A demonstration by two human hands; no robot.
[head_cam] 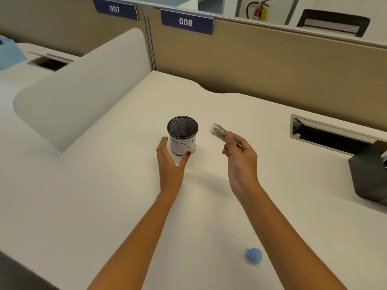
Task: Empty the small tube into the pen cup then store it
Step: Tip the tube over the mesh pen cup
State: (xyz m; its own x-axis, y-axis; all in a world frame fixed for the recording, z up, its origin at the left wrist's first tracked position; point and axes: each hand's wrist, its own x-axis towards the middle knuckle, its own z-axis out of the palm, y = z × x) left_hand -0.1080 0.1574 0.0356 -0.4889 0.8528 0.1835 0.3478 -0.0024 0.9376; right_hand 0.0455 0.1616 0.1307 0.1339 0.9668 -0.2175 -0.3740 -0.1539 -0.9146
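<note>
A black mesh pen cup (182, 135) with a white paper label stands upright in the middle of the white desk. My left hand (170, 162) rests against its near side, thumb and fingers spread around the base without closing. To the right of the cup, my right hand (240, 155) holds a small clear tube (217, 131) tilted, its open end pointing up and left toward the cup's rim. Something yellowish shows inside the tube. The tube's mouth is beside the cup, not over it.
A small blue cap-like piece (253, 256) lies on the desk near my right forearm. A cable slot (326, 135) and a dark grey bin (370, 176) sit at the right. A white divider (83, 91) rises on the left, beige partitions behind.
</note>
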